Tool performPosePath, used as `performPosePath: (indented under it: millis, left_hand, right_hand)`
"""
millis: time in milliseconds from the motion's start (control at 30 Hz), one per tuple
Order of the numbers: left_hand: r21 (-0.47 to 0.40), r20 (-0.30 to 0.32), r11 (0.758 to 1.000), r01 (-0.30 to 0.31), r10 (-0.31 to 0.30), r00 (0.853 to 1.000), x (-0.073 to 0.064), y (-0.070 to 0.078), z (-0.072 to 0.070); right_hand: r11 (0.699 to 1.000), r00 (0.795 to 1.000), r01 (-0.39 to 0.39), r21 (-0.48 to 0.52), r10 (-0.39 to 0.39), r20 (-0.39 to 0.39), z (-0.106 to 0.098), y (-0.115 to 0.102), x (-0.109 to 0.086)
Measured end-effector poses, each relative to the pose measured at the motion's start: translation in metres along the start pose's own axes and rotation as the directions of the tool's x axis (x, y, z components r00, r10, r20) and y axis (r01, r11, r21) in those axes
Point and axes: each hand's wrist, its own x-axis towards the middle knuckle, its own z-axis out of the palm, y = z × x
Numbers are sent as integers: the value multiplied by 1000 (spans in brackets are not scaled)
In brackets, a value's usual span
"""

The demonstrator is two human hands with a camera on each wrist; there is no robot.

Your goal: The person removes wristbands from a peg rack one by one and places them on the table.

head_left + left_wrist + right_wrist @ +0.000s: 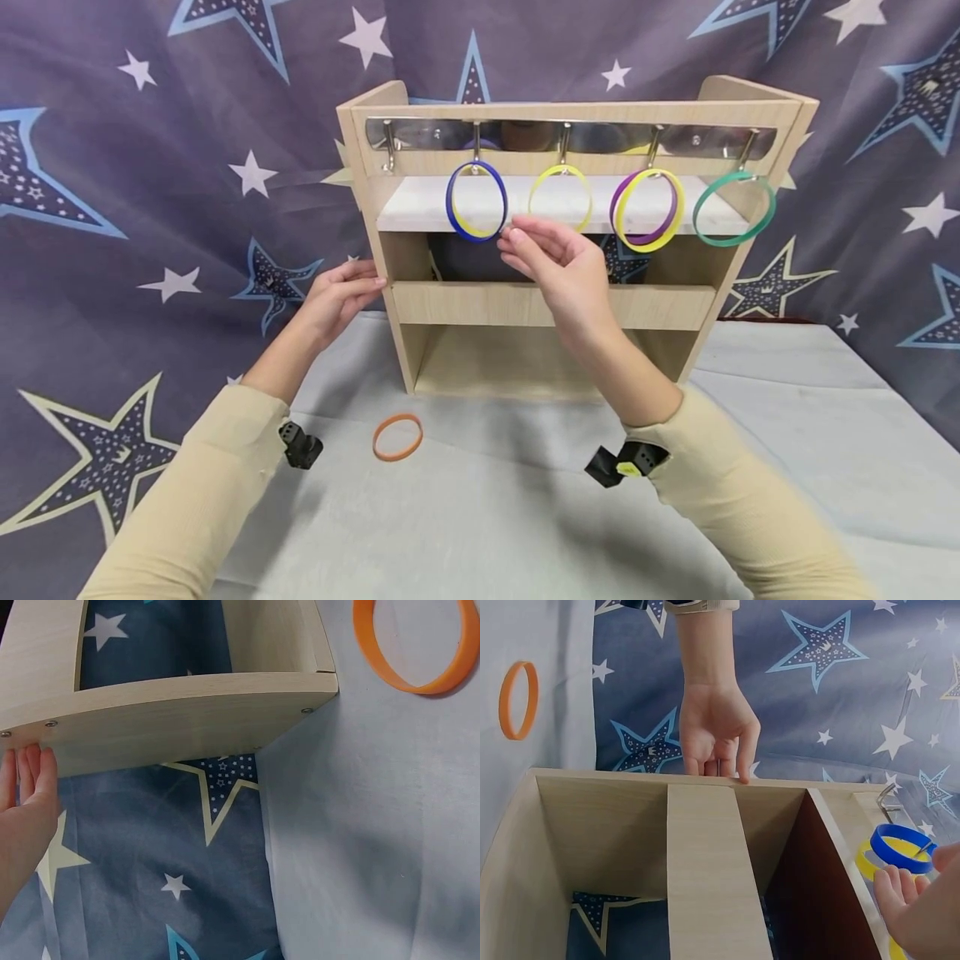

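My right hand (566, 267) is raised before the shelf, its fingertips right at the lower edge of a blue wristband (896, 859). That band hangs from the second hook from the left, with a yellow wristband (865, 864) behind it. In the right wrist view the fingers look extended and not curled round the band. My left hand (341, 300) touches the left side panel of the wooden shelf (480, 304) with nearly straight fingers. Below, an orange wristband (398, 456) lies on the cloth-covered table, in front of the shelf's left corner.
A metal hook rail (525, 133) runs along the shelf's top; its leftmost hook is bare. Further right hang another yellow band (589, 196), a purple band (615, 204) with a yellow one, and a green band (723, 242). A star-patterned curtain (247, 108) stands behind.
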Motion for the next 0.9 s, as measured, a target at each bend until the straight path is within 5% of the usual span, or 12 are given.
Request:
performPosePath:
  millis: [900]
  left_hand:
    - [-8,-8,1000,-3,3,1000,2,-1,1]
  right_hand:
    - [997,997,-37,68,41,-61,17,13,13]
